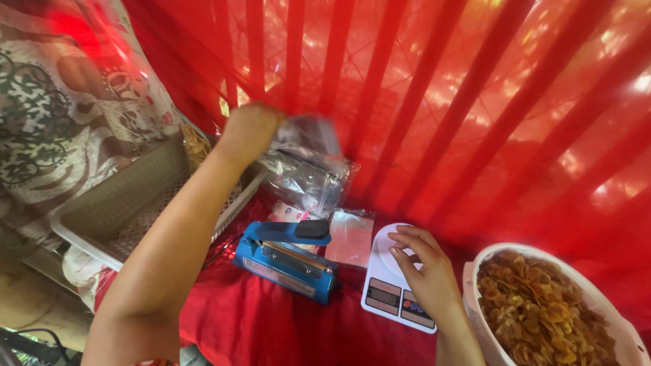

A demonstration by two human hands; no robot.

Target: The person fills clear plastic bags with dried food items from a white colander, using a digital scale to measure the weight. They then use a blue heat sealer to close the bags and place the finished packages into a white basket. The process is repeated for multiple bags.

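My left hand is raised at the back of the table, shut on a stack of clear plastic bags that blurs as it hangs down. My right hand rests on a small white kitchen scale, fingers curled over its round weighing plate. A blue bag-sealing machine with a black handle lies between my two arms on the red cloth. A flat clear bag lies beside the sealer, just left of the scale.
A white basket full of brown fried chips stands at the right. A shallow white slatted tray sits at the left, near patterned fabric. Red netting with red bars closes off the back.
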